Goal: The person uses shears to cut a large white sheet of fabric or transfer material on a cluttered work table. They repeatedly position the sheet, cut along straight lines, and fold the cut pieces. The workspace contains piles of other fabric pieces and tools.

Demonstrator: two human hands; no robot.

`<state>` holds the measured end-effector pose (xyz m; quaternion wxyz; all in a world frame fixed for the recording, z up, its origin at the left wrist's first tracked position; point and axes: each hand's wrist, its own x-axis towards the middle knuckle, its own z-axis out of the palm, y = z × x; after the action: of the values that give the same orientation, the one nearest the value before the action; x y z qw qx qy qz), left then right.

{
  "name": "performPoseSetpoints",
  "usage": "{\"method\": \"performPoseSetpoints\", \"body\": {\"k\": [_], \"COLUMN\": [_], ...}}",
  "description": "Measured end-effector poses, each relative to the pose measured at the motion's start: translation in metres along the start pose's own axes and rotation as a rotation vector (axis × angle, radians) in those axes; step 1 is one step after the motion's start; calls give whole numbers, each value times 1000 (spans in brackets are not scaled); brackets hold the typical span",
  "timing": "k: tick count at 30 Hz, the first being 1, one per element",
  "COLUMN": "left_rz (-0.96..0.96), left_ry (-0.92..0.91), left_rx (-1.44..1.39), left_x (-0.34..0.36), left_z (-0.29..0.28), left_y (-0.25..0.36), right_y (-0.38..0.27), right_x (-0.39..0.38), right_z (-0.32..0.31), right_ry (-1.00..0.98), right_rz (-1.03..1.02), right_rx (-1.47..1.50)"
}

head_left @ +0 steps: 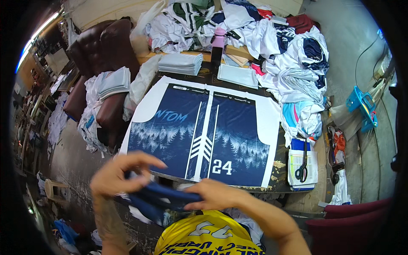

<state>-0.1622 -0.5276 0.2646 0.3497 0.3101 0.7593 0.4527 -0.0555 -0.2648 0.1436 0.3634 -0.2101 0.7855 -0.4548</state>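
The dark navy-blue fabric piece (pixel 147 199), loosely bunched and partly blurred, is held slantwise, at the near side of the flat, white-bordered navy sheet of printed fabric (pixel 205 140).

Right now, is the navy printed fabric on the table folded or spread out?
Spread out: the navy printed fabric lies flat on the table, both tree-patterned halves showing side by side.

Shows as a dark, scuffed bench (pixel 281 176), flaked pale toward the right edge. Carries a wide white fabric sheet (pixel 205 131), spread flat, printed with two navy forest panels. Beyond that, bears a folded stack of pale blue-grey cloth (pixel 180 64), a thinner pale folded cloth (pixel 237 76) and an upright pink-and-black bottle (pixel 217 46); at front right, a flat blue folder (pixel 300 145).
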Motion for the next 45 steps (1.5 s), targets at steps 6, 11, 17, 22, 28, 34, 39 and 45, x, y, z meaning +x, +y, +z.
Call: {"method": "performPoseSetpoints", "body": {"k": [6,11,17,22,28,34,39,45], "left_rz": [-2,130,509,300,-407,-137,-469,-380], "left_ry": [-548,76,1237,1092,650,803,849,595], "left_rx": [-166,490,814,1170,-125,-691,410,611], "left_x": [27,133,221,163,90,29,34,36], "left_z": [-28,-156,-292,-211,-70,-14,9,49], "left_y": [-88,-134,-85,-232,-380,-413,-449,-421], "right_y": [-103,-81,42,172,332,334,340,315], "right_x": [-217,-295,-311,-253,-167,-118,-99,-110], "right_z": [-83,-200,-308,-163,5,78,113,91], "right_ry": [1333,1338,1761,1499,1651,2149,1929,1889], "right_rz": [-66,346,410,531,774,578,1283,1041], "right_rx": [-1111,-1195,-952,-1495,382,1132,163,324]}}
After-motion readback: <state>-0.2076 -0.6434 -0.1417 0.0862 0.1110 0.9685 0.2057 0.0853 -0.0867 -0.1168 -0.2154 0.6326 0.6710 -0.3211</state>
